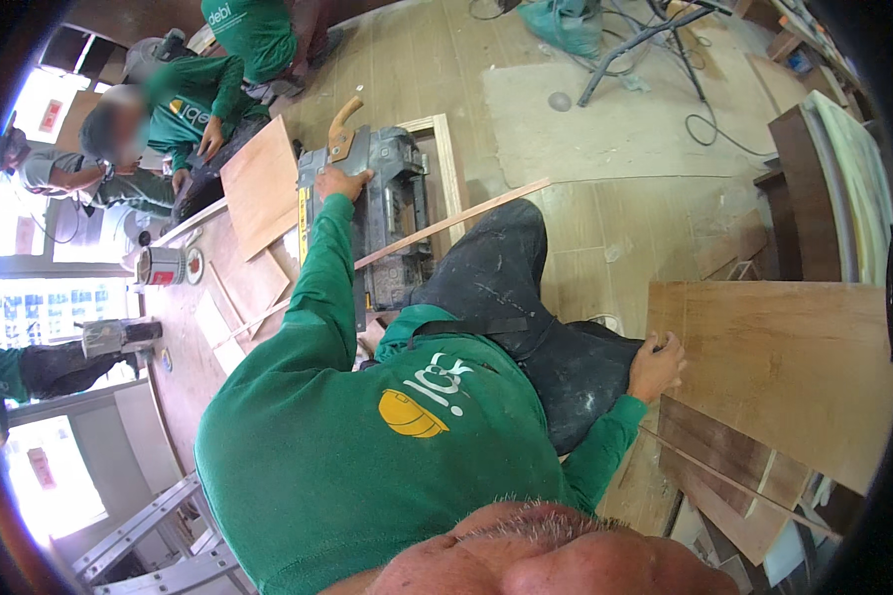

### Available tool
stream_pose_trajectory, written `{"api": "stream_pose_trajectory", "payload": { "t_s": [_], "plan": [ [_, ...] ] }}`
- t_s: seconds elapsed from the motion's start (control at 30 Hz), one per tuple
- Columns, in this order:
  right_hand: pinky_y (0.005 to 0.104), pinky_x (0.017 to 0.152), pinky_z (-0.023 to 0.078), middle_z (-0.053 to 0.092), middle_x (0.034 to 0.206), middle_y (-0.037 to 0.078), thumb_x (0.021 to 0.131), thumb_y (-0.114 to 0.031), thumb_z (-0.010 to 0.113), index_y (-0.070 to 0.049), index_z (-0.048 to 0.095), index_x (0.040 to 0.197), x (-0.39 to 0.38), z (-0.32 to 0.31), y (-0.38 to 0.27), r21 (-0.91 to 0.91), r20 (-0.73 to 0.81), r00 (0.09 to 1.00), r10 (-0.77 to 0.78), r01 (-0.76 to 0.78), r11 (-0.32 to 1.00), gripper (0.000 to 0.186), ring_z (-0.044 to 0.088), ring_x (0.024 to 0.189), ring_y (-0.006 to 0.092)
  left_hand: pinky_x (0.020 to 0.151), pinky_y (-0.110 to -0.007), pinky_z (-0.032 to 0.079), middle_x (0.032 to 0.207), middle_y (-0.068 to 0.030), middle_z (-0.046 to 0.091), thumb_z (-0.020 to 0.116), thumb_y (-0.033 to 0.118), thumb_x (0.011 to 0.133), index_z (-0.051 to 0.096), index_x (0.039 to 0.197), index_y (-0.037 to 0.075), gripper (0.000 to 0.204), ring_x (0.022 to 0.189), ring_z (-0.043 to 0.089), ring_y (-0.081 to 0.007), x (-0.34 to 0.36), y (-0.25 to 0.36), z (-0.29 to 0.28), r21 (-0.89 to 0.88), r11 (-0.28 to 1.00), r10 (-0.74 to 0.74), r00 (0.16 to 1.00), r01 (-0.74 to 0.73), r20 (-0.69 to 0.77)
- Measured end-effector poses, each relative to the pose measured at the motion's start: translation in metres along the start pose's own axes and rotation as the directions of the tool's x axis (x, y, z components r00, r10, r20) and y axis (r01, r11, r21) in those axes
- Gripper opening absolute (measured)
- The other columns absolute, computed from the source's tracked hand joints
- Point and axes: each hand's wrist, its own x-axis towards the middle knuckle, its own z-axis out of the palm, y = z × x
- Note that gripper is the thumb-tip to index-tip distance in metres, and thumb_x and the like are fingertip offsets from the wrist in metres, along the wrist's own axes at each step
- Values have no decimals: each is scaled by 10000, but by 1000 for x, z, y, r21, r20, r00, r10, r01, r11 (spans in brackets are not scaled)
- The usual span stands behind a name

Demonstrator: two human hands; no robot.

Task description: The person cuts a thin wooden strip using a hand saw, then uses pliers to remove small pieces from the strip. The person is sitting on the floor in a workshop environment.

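My left hand (345, 182) grips the upper part of a grey plastic toolbox (392, 208), just below a wooden saw handle (339, 127). A long thin wooden strip (486, 206) lies slantwise across the toolbox, which stands by a pale wooden frame (441, 139). A plywood piece (258, 183) is left of it. At my right, beside my dark-trousered knee, my right hand (657, 365) has its fingers curled on the edge of a large plywood panel (774, 352). Smaller boards (724, 456) lie beneath that panel.
Co-workers in green (193, 104) and grey (64, 169) sit upper left; another's dark-trousered leg (64, 367) is at left. A paint can (159, 266) stands among wood offcuts. An aluminium ladder (139, 540) is lower left. A metal stand (645, 45), cable and stacked boards (819, 188) are at upper right.
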Motion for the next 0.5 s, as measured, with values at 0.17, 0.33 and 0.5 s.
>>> {"api": "stream_pose_trajectory", "payload": {
  "t_s": [0.17, 0.33, 0.5],
  "plan": [
    [658, 1027, 416, 650, 1382, 133, 1007, -379, 639, -81, 674, 1332, -6, -5, -4, -13, -25, 999, 37, -38, 999, 442, 540, 1340, 372, 1109, -490, 510, 1415, -298, 632, 981, 613, 618, 547, 1423, -70, 1141, 1317, 617, -439, 12, -3, -6, -222, 975, 33, 999, -24, 36],
    [651, 1020, 416, 652, 1345, 149, 1005, -373, 640, -79, 667, 1338, -9, -9, -19, 6, -33, 999, 21, -21, 1000, 445, 552, 1307, 379, 1162, -503, 437, 1377, -314, 604, 880, 721, 698, 523, 1434, -83, 1147, 1350, 553, -448, 15, -18, 14, -220, 964, 144, 989, -150, -46],
    [634, 1008, 425, 653, 1311, 162, 998, -360, 646, -72, 657, 1345, 2, -3, -27, 10, -40, 999, -27, 27, 1000, 452, 573, 1248, 397, 1161, -502, 424, 1435, -328, 559, 852, 756, 707, 512, 1430, -113, 1180, 1374, 529, -456, 24, -21, 14, -250, 940, 241, 971, -232, 6]
  ]
}}
